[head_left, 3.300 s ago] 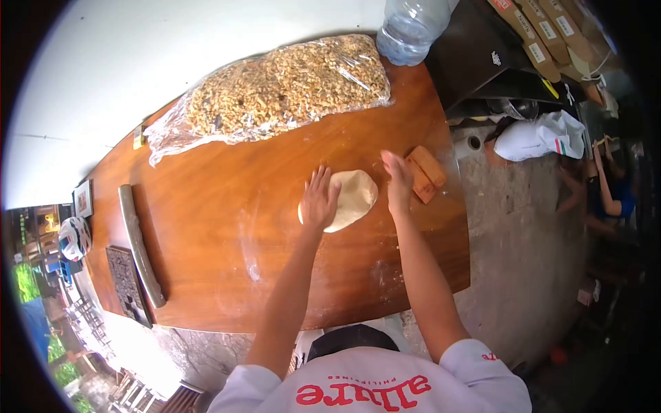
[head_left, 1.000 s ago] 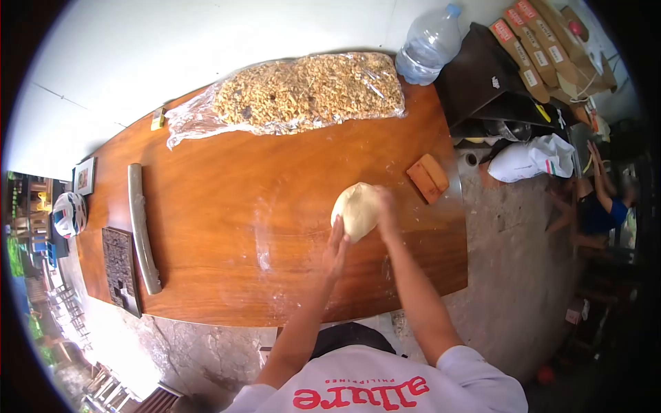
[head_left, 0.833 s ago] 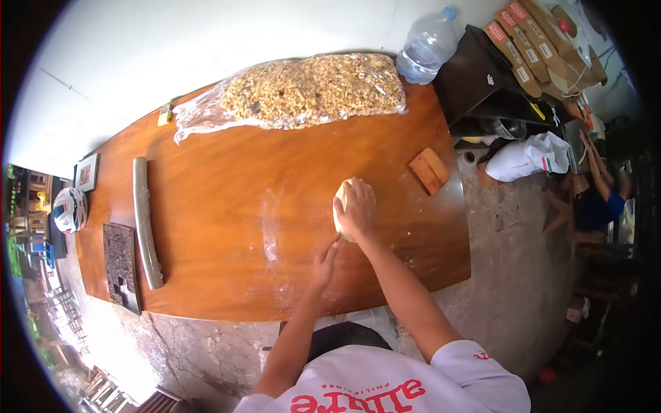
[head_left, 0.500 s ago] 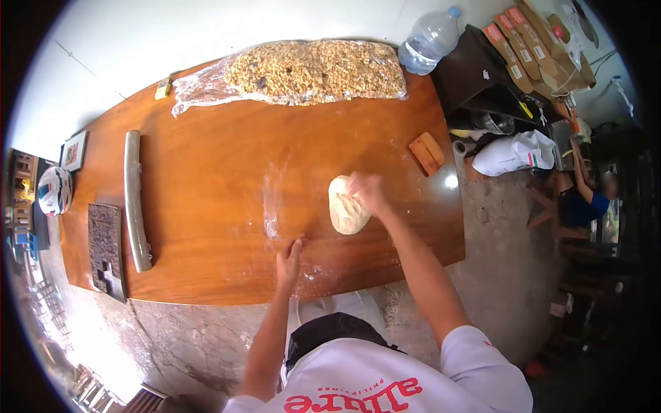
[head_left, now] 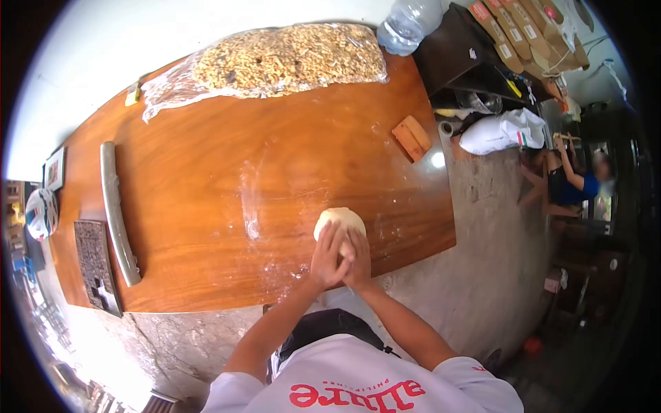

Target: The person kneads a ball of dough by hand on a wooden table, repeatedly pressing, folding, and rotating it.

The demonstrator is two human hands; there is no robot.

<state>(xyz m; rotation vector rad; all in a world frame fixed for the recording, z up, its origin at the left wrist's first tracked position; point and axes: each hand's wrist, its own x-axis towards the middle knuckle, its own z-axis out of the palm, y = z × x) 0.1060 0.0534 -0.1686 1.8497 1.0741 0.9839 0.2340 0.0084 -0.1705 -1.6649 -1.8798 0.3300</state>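
Observation:
A pale lump of dough (head_left: 339, 215) rests on the wooden table (head_left: 200, 199) near its front edge. My left hand (head_left: 330, 256) and my right hand (head_left: 357, 258) are side by side on its near part. The fingers of both curve over the dough and grip it, covering its near side. Both thumbs are close together between the hands. White flour smears mark the wood to the left of the dough.
A clear bag of crumbly brown pieces (head_left: 296, 58) lies along the back. A wrapped roll (head_left: 117, 213) and a dark carved board (head_left: 96, 265) are at left. A wooden block (head_left: 412, 139) sits at right; a water bottle (head_left: 411, 26) stands behind. Another person (head_left: 575, 182) is far right.
My left hand has come from the bare table onto the dough, beside my right hand. The dough has moved nearer to me and looks rounder, and the view has shifted.

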